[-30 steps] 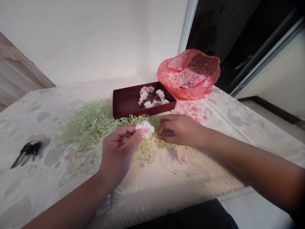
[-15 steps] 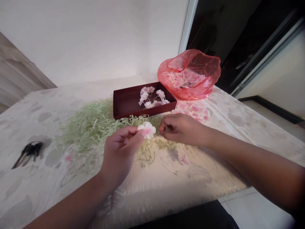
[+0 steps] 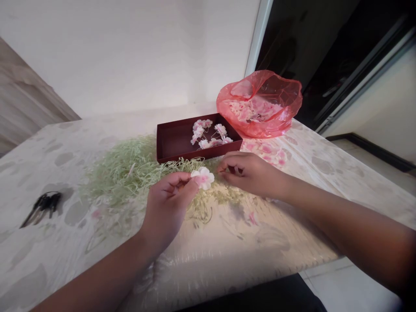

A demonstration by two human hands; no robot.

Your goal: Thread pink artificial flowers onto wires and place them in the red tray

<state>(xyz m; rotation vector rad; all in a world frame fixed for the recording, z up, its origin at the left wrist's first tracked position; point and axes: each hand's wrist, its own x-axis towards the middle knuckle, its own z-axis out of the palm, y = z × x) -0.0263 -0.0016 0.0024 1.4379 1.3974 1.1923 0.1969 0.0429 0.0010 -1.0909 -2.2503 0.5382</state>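
Pinched between the thumb and fingers of my left hand (image 3: 170,201) is a pink and white artificial flower (image 3: 203,178), its petals facing up. Just to its right, my right hand (image 3: 250,173) is curled with thumb and fingertips together; whatever is in them, if anything, is too small to make out. Green stringy stems (image 3: 126,173) lie in a tangled heap behind and left of my left hand. Behind both hands stands a dark red open box (image 3: 173,151), with several pink-white flowers (image 3: 212,141) on thin stems in its right half.
A red translucent plastic bag (image 3: 227,102) full of pink petals stands at the back right. Loose pink petals (image 3: 269,151) lie before it, and a single petal (image 3: 252,218) near the front. A bunch of keys (image 3: 42,206) rests at the left on the patterned tablecloth (image 3: 97,268).
The view has shifted slightly, so things appear a little further right. My right hand's fingers have shifted slightly; my left hand still holds the flower.
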